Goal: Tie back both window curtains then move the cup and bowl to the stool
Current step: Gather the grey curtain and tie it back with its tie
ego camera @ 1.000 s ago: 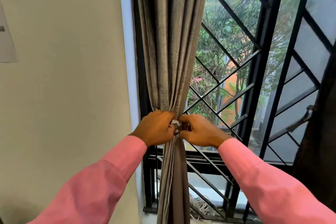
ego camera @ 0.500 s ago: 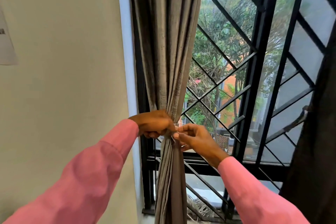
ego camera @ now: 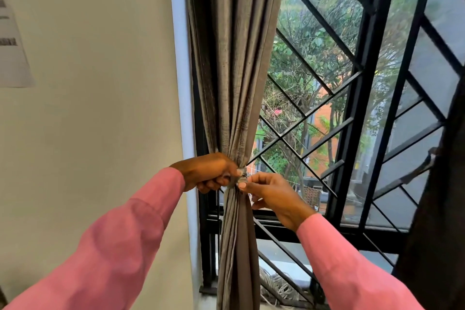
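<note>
The gathered curtain (ego camera: 234, 70) is a muted grey-brown with fine vertical streaking in the weave. It is cinched by a pale silvery-grey tie (ego camera: 239, 178), while the other curtain (ego camera: 440, 234) at the right edge reads as very dark brown. The left sleeve (ego camera: 120, 246) and right sleeve (ego camera: 347, 267) are plain salmon pink, the wall (ego camera: 100, 108) is cream, and its paper (ego camera: 12, 58) is white with grey printed bars. The window grille (ego camera: 364, 83) is black, a diagonal lattice over green foliage (ego camera: 314, 40) and an orange-brick building (ego camera: 324, 113).

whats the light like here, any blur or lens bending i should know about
Head view: daylight through the window backlights the grey curtain; the second curtain at the right edge goes near black. Head view: the window bars bow with the wide lens; print on the wall paper is too soft to read.
</note>
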